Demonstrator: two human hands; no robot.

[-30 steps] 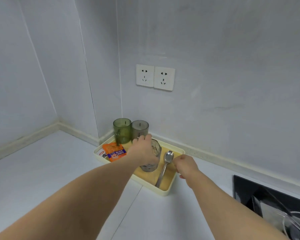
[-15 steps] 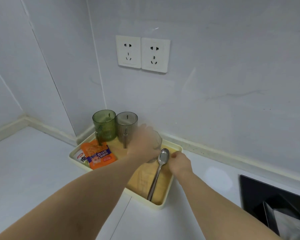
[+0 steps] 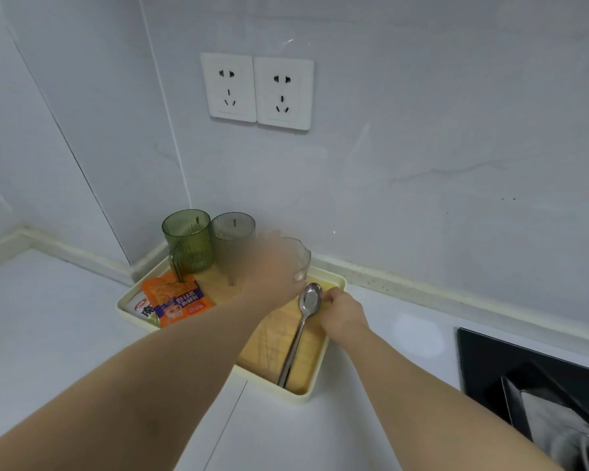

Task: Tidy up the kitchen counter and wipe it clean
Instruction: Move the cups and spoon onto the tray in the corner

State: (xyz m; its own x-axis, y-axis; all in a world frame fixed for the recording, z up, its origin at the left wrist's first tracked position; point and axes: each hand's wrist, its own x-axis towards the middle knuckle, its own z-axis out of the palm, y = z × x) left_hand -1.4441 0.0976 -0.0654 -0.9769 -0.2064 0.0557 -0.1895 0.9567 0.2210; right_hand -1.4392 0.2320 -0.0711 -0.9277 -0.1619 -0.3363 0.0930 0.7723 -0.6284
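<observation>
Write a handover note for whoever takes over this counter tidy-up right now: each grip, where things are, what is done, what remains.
Left grip: holds the clear glass at the back of the tray; blurred.
Right grip: fingers curled at the tray's right rim.
In the tray: green cup, grey cup, orange packet lying over a white packet, spoon.
Done: these things are gathered in the tray.
Left: probably settle the glass, then wipe the counter; no cloth in view.
</observation>
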